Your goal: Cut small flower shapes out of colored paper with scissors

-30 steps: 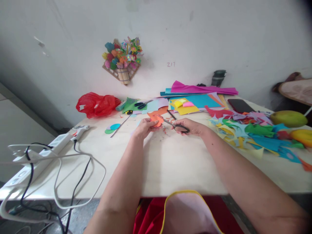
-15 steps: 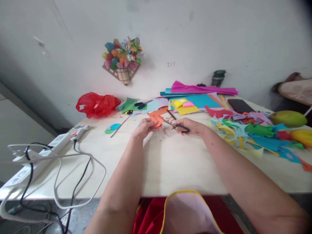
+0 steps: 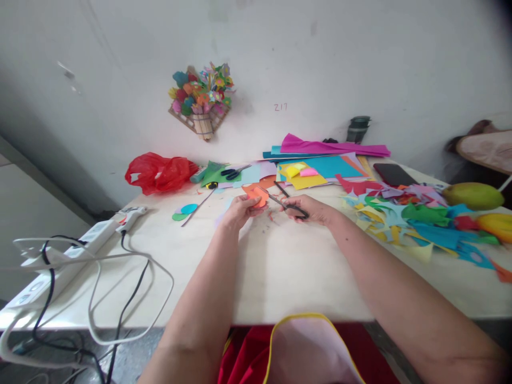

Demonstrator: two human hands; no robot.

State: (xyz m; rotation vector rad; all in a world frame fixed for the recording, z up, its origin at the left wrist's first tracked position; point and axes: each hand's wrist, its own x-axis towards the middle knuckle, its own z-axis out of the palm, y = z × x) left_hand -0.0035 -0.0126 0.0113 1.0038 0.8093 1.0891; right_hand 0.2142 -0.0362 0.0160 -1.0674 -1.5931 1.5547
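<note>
My left hand (image 3: 240, 211) pinches a small piece of orange paper (image 3: 260, 198) above the table. In my right hand (image 3: 306, 209) is a pair of scissors (image 3: 280, 202), its dark handles wrapped by the fingers and its blades reaching left to the paper's edge. Under and around the hands lie small orange scraps. A dark pen-like stick (image 3: 281, 188) rests just behind the blades. Farther left, a blue paper circle (image 3: 189, 208) overlaps a green one (image 3: 180, 217). My left fingertips partly cover the orange paper.
A power strip (image 3: 76, 255) with tangled cables occupies the table's left side. Behind it sits a red plastic bag (image 3: 160, 173). Coloured sheets (image 3: 336, 166) and a second pair of scissors (image 3: 234, 172) lie at the back. Paper offcuts (image 3: 424, 224) and a phone (image 3: 394, 174) are on the right.
My left hand has shifted very slightly to the right with the orange paper. The scissors have turned a little at the paper's edge. The rest looks unchanged.
</note>
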